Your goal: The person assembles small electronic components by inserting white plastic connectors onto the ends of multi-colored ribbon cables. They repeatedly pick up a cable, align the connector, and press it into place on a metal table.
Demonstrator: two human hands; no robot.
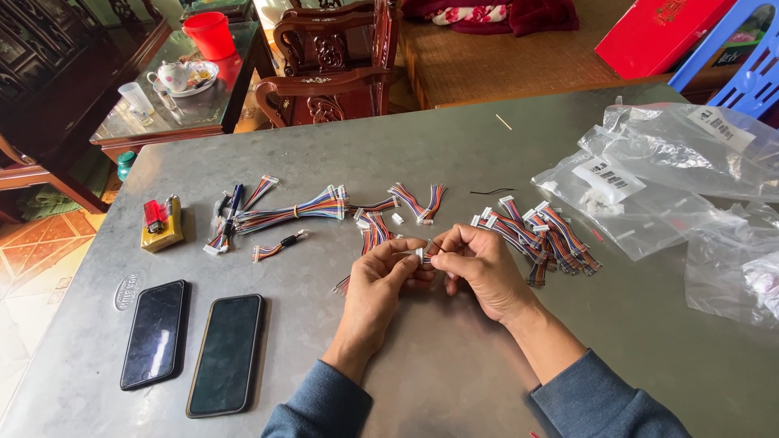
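Observation:
My left hand (381, 280) and my right hand (479, 264) meet over the middle of a grey metal table (454, 138). Both pinch one small white connector with multicoloured wires (422, 254) between fingertips; its wires trail down-left under my left hand. A pile of similar wire harnesses (544, 231) lies just right of my right hand. More short harnesses (418, 201) lie just beyond my hands, and a long tied bundle (296, 211) lies to the left.
Two dark phones (154, 332) (227, 353) lie face up at the near left. A red lighter on a yellow block (160, 223) sits behind them. Clear plastic bags (673, 170) cover the right side. Carved wooden chairs (333, 57) stand beyond the table.

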